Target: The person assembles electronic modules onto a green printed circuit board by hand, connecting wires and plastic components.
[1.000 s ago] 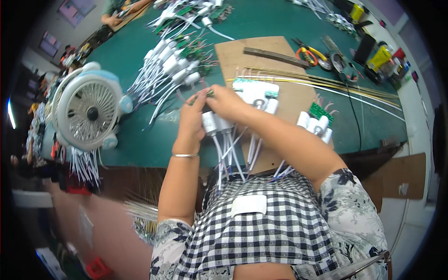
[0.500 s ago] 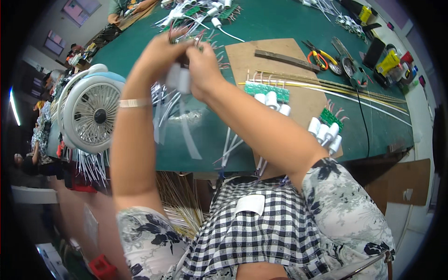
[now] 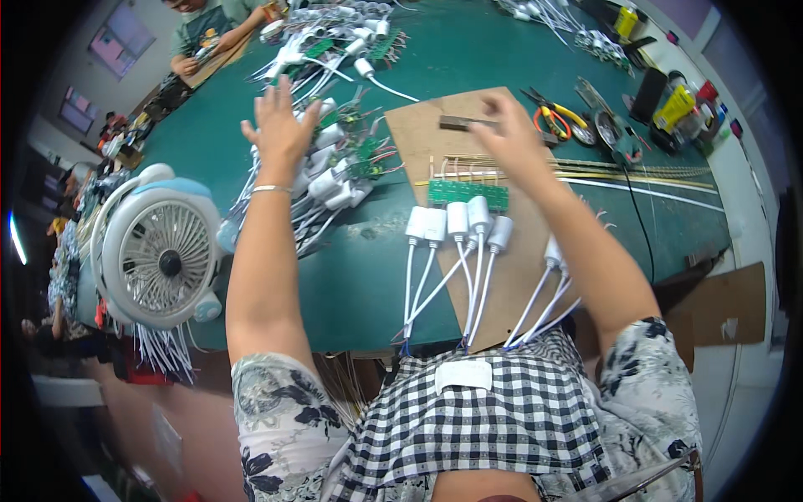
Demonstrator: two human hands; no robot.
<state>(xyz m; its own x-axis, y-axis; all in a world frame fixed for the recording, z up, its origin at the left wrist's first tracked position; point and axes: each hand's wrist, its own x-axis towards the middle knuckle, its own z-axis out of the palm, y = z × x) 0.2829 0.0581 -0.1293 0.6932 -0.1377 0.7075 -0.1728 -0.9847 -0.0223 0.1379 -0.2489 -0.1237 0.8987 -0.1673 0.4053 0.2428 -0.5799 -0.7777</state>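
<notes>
My left hand (image 3: 280,130), fingers spread and empty, hovers at the edge of a heap of white cylindrical lamp holders (image 3: 330,188) with green circuit boards and wires. My right hand (image 3: 512,138), blurred by motion, is over a dark metal bar (image 3: 456,123) on the cardboard sheet (image 3: 410,125). Its thumb and fingers look apart, with nothing visible between them. Near the middle of the cardboard lies a green circuit board (image 3: 468,194) with thin upright wires. Several white lamp holders (image 3: 457,219) lie below it, their white cables trailing toward me. More lamp holders (image 3: 553,251) are partly hidden by my right forearm.
A white and blue fan (image 3: 167,251) stands at the left edge of the green table (image 3: 368,276). Thin rods (image 3: 636,173), pliers (image 3: 560,117) and a yellow bottle (image 3: 673,109) lie or stand to the right. Across the table a person (image 3: 209,42) handles parts.
My hands were together over the heap, with white lamp holders at them; now they are apart. The left is open by the heap, and the right has moved over the cardboard.
</notes>
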